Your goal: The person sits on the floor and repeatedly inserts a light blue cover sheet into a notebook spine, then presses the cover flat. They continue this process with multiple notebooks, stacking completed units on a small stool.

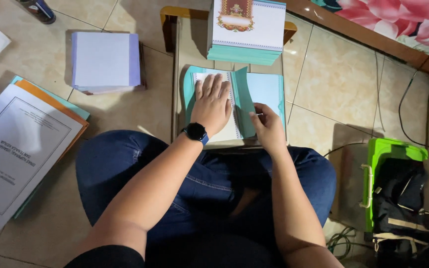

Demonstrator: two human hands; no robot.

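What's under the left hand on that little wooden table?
The left hand lies flat on a white sheet with a dotted border inside an open teal cover on the small wooden table. The right hand pinches the cover's folded flap. Anything printed beneath the palm is hidden.

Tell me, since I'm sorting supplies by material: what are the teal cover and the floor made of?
Teal cover: looks like thin matte card or paper, since it bends into a fold under the right hand. Floor: probably glazed ceramic tile, beige and glossy, with grout lines and light glare.
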